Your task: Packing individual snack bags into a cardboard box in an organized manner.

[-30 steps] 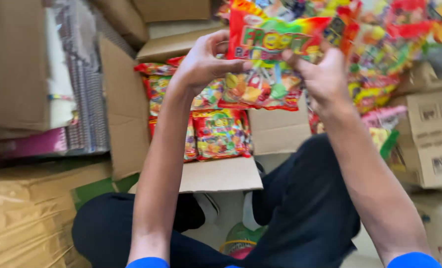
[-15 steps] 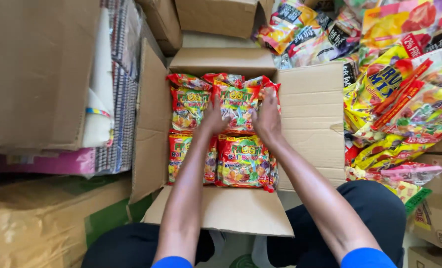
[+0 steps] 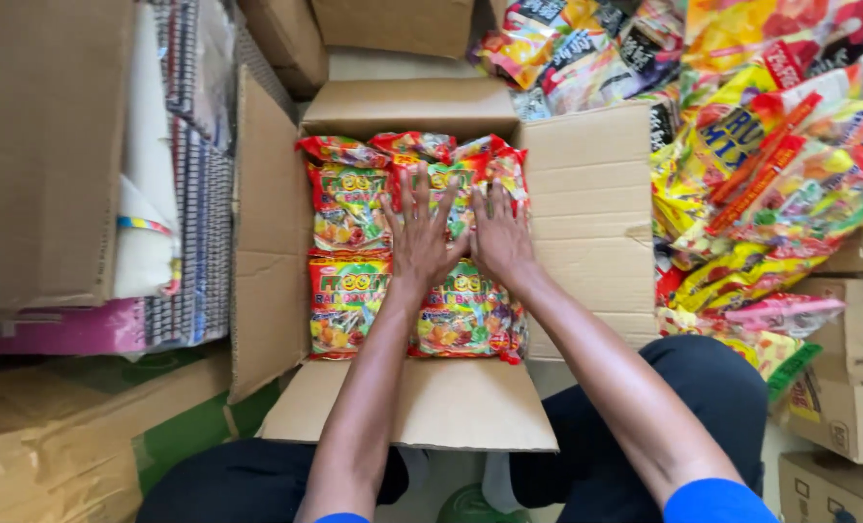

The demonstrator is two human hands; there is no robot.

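Left hand point(image 3: 420, 237) and right hand point(image 3: 499, 240), flat and open, press the upper-right snack packet point(image 3: 451, 184) at 12 o'clock in the cardboard box point(image 3: 586, 213); even pressure is advised.

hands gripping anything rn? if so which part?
Nothing is gripped. The left hand and the right hand lie flat, fingers spread, palms down on the top face of the upper-right candy bag inside the open cardboard box.

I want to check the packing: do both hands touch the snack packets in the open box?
Touching. The head view shows the left hand and the right hand lying flat, palms down, on the top snack packets inside the cardboard box.
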